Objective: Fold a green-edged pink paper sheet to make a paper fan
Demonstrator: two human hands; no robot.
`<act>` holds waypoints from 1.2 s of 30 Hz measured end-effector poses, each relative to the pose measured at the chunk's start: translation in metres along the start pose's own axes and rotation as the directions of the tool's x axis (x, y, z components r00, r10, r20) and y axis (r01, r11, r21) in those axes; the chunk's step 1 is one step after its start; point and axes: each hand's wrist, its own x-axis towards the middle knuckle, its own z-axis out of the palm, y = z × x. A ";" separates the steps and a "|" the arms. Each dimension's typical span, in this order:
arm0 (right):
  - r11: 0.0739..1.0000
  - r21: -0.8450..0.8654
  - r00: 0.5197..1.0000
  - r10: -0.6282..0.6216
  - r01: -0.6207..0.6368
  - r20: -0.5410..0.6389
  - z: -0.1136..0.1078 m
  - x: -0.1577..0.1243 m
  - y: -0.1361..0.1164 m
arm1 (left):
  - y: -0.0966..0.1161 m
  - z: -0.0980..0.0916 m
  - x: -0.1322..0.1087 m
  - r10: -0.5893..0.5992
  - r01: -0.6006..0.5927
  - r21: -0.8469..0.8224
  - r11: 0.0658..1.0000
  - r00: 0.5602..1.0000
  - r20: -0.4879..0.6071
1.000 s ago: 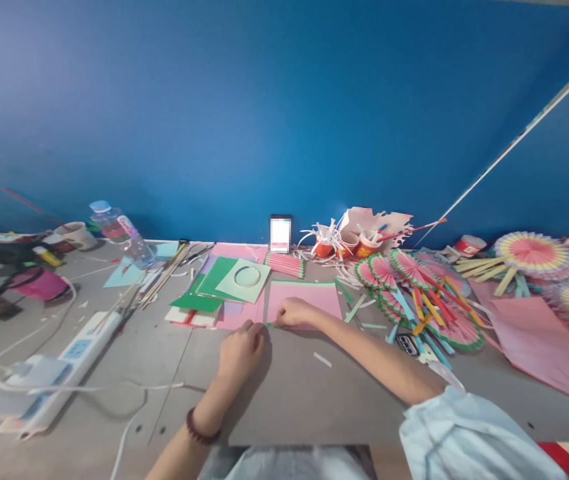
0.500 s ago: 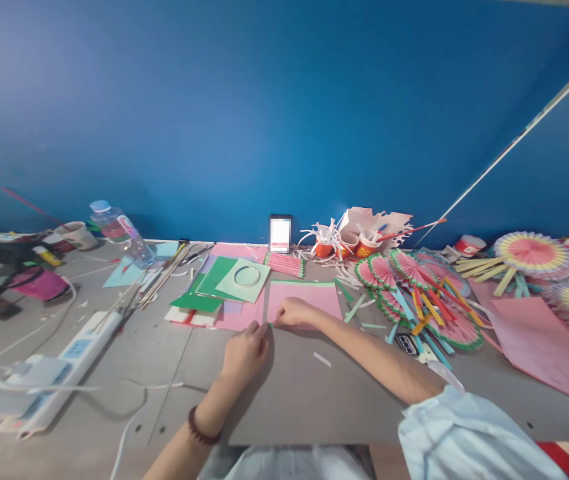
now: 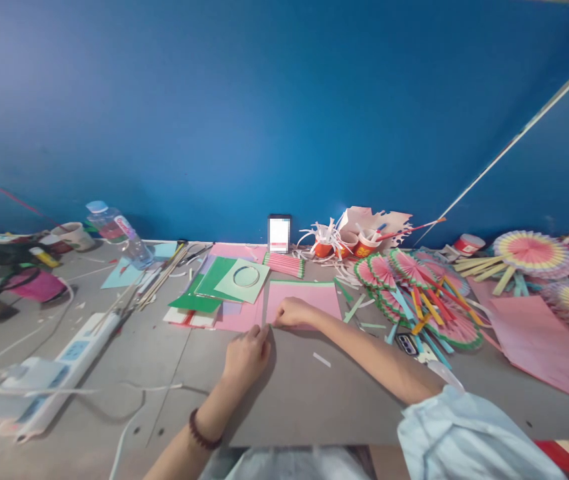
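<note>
A pink paper sheet (image 3: 309, 295) with a green far edge lies flat on the grey table (image 3: 294, 393) in front of me. My right hand (image 3: 292, 312) rests on its near edge with fingers curled and pressed down. My left hand (image 3: 246, 353) sits just left of it, fingers bunched and pinching at the sheet's near left corner. A bead bracelet circles my left wrist.
Green and mint sheets (image 3: 224, 283) lie left of the pink sheet. Finished paper fans (image 3: 424, 293) are piled at right, with a large pink sheet (image 3: 539, 340) beyond. A power strip (image 3: 64, 363) with cables lies at left, a water bottle (image 3: 117, 230) and a phone (image 3: 279, 233) at the back.
My left hand has slid a little forward and right, closing on the sheet's near left corner beside my right hand. The right hand has stayed put.
</note>
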 end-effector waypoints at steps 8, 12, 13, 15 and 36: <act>1.000 0.023 1.000 0.000 0.000 -0.011 0.001 0.002 0.001 | 0.000 0.000 0.001 -0.006 0.006 0.007 1.000 0.999 0.031; 0.996 0.088 1.000 -0.017 0.017 -0.008 0.001 0.001 0.005 | 0.001 0.000 0.001 -0.003 0.003 0.011 1.000 1.000 0.026; 0.993 0.114 1.000 -0.022 0.022 -0.002 0.001 0.000 0.006 | 0.001 0.000 0.000 -0.004 0.004 0.009 1.000 1.000 0.025; 0.985 0.172 0.999 -0.033 0.030 0.013 0.000 -0.002 0.009 | 0.001 0.000 0.000 -0.003 0.003 0.006 1.000 1.000 0.022; 0.900 0.431 0.996 -0.039 0.072 -0.083 0.004 -0.021 0.061 | 0.002 0.001 0.001 0.000 0.000 0.045 0.999 1.000 0.003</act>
